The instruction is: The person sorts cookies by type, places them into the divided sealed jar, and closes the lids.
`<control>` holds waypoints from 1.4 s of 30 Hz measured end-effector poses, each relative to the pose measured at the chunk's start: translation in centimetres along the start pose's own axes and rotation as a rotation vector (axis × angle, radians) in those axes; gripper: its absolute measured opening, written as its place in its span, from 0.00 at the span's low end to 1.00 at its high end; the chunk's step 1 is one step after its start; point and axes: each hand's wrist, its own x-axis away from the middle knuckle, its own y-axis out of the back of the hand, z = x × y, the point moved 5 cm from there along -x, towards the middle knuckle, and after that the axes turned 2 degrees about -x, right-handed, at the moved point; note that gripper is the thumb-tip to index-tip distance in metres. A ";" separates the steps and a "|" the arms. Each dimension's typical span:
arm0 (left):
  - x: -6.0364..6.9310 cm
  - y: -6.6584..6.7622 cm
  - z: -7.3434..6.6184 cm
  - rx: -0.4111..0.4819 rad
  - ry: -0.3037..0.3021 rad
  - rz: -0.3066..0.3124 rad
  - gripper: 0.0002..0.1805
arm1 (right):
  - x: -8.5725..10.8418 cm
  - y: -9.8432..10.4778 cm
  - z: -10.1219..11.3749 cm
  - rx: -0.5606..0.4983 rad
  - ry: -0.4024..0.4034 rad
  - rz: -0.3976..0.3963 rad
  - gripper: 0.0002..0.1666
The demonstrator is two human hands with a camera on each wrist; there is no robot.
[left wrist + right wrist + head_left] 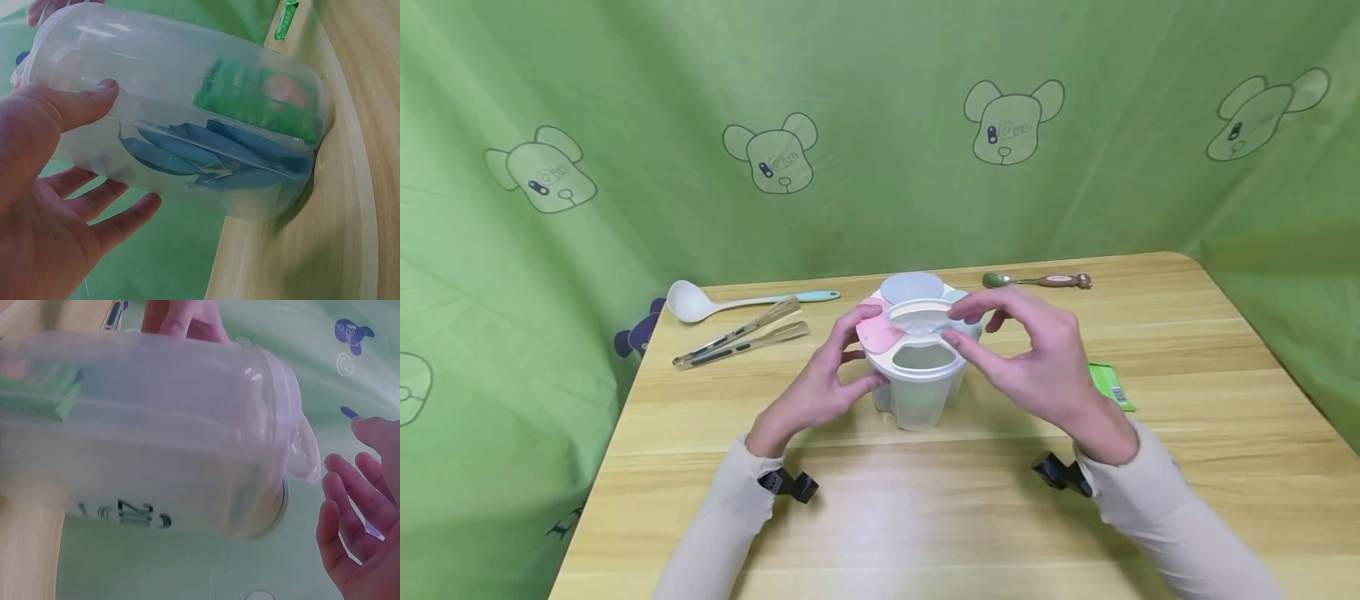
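A translucent plastic multi-compartment container stands upright on the table, with pink, grey-blue and pale blue flaps on its top. Its white front flap is raised, and the opening below shows. My left hand grips the container at its upper left side, thumb toward the front. Close to the raised flap is my right hand, thumb and fingers apart; in the right wrist view a small gap shows between fingers and flap. Through the wall I see blue packets and a green packet in separate compartments.
On the left lie a white ladle with a light blue handle end and metal tongs. A spoon with a brown handle lies at the back right. Beside my right wrist is a green packet. A green curtain hangs behind the table.
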 end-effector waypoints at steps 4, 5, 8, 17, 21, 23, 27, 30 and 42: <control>-0.1 0.0 0.0 -0.005 -0.006 -0.002 0.52 | 0.3 0.8 -0.6 0.017 -0.021 -0.021 0.16; -0.1 0.0 0.0 -0.005 -0.005 -0.003 0.52 | 0.4 1.0 -0.8 0.023 -0.029 -0.026 0.15; 0.0 0.0 0.0 -0.005 -0.007 -0.003 0.52 | 1.1 1.7 -1.7 0.043 -0.068 -0.037 0.14; 0.1 0.1 0.0 -0.011 0.000 -0.012 0.52 | 4.0 4.2 -5.6 0.088 -0.293 -0.009 0.13; 0.2 0.1 0.0 -0.016 -0.002 -0.018 0.53 | 5.7 5.3 -7.8 0.138 -0.386 0.052 0.13; 0.2 0.2 0.0 -0.014 -0.006 -0.021 0.52 | 6.7 6.0 -9.0 0.171 -0.426 0.083 0.14; 0.1 0.2 -0.1 -0.011 -0.013 -0.020 0.52 | 8.6 7.5 -11.7 0.236 -0.521 0.143 0.16; 0.2 0.2 0.0 -0.015 -0.009 -0.018 0.52 | 10.1 8.7 -13.6 0.251 -0.594 0.200 0.16; 0.1 0.2 0.0 -0.016 -0.001 -0.015 0.52 | 15.1 11.9 -17.6 0.292 -0.725 0.580 0.26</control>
